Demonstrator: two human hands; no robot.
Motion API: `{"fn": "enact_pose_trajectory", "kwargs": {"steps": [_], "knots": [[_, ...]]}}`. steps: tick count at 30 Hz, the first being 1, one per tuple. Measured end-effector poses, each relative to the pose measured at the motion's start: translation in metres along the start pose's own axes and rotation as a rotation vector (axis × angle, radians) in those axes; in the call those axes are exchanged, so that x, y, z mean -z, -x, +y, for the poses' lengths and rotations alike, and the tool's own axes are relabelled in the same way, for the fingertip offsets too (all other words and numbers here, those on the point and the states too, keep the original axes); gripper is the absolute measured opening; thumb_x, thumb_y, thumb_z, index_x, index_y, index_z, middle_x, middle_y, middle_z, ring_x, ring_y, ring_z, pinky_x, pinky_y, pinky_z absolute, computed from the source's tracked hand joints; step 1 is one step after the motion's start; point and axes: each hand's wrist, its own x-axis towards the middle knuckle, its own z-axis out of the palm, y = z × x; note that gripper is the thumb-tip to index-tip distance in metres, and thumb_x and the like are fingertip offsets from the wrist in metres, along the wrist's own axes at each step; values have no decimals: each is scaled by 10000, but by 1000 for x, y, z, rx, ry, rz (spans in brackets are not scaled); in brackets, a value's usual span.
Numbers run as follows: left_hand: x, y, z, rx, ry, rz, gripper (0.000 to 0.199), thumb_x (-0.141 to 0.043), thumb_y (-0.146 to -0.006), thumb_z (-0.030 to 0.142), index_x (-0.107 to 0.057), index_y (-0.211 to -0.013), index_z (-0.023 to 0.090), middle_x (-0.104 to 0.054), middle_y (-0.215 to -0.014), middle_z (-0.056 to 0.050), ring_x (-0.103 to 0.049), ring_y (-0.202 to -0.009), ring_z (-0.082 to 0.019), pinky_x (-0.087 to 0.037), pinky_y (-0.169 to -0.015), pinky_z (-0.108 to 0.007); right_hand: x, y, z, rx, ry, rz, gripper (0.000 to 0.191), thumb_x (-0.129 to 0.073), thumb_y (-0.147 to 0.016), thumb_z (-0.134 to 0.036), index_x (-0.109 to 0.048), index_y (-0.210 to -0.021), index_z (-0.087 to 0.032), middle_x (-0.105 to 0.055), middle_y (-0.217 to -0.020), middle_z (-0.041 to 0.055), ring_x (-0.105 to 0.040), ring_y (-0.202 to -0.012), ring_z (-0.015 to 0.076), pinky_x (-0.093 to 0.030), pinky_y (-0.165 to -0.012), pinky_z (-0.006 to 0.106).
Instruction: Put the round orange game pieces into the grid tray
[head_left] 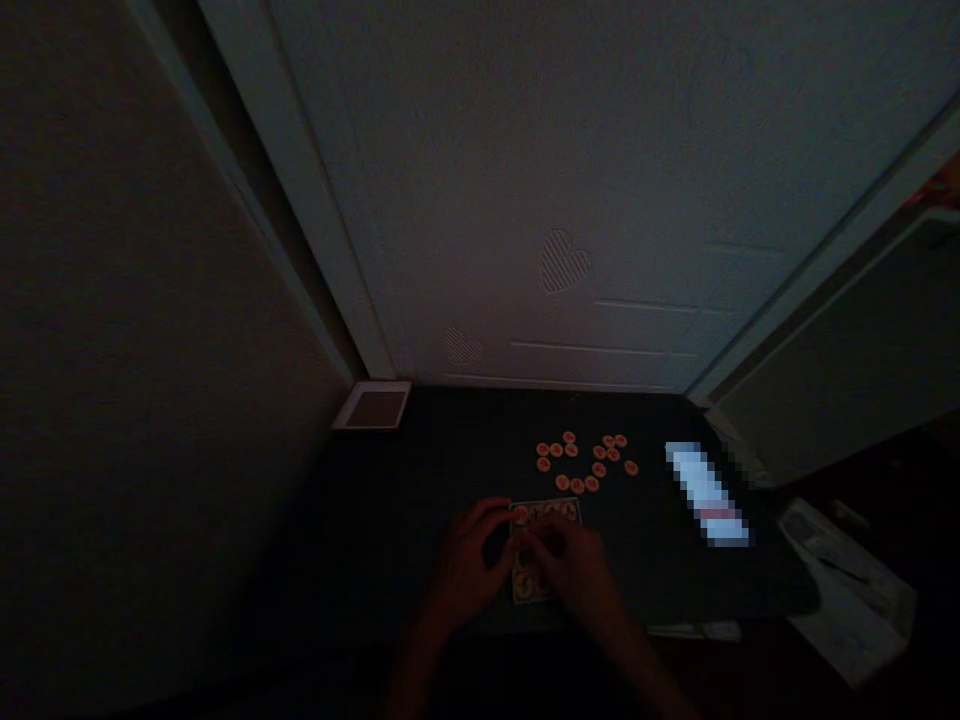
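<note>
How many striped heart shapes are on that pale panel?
2: a larger heart on the panel, and a smaller heart below it, to the left. Dim light may hide others.

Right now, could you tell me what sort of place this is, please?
Possibly a dim room at home, judging by a dark table, a pale panel with heart patterns, and round red-marked pieces.

Very dim, grainy. 1 bright spot: pale patch (707, 495) on the right, broken into coarse square blocks. Door (450, 200) faintly bluish-grey, its sides splaying outward; wall (112, 350) at left sinks toward black. Left hand (474, 555) and right hand (579, 562) shadowed, soft-edged. Marks on discs (577, 486) too blurred to read.
</note>
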Motion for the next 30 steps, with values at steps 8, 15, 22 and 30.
{"fn": "enact_pose_trajectory", "kwargs": {"steps": [8, 15, 22, 30], "knots": [[0, -1, 0, 8, 20, -23, 301, -604, -937, 241, -652, -1220, 335, -632, -1316, -25, -612, -1207, -234, -499, -1047, -440, -1, 0, 2, 95, 132, 57, 98, -640, -911, -247, -729, -880, -220, -757, -844, 19, -703, -762, 183, -504, -709, 256], [-1, 0, -1, -1, 12, -5, 295, -609, -930, 241, -661, -1209, 324, -642, -1309, -30, -618, -1202, -239, -510, -1037, -438, 3, 5, 1, 218, 164, 15, 116, -631, -934, -230, -727, -999, -233, -743, -946, 32, -698, -862, 189, -514, -785, 274], [0, 0, -1, -1, 12, -5, 297, -608, -930, 246, -667, -1209, 332, -652, -1306, -31, -631, -1190, -248, -524, -1021, -454, -2, 3, 6, 251, 187, -8, 141, -633, -911, -166, -715, -1008, -229, -740, -979, 39, -684, -932, 212, -514, -851, 318], [0, -1, 0, 2, -1, -6, 253, -619, -940, 279, -694, -1172, 348, -650, -1307, -15, -639, -1180, -236, -531, -1021, -427, -2, 3, 9, 270, 190, -21, 163, -630, -909, -163, -716, -1028, -234, -742, -1029, 52, -682, -981, 228, -520, -898, 345]]}}
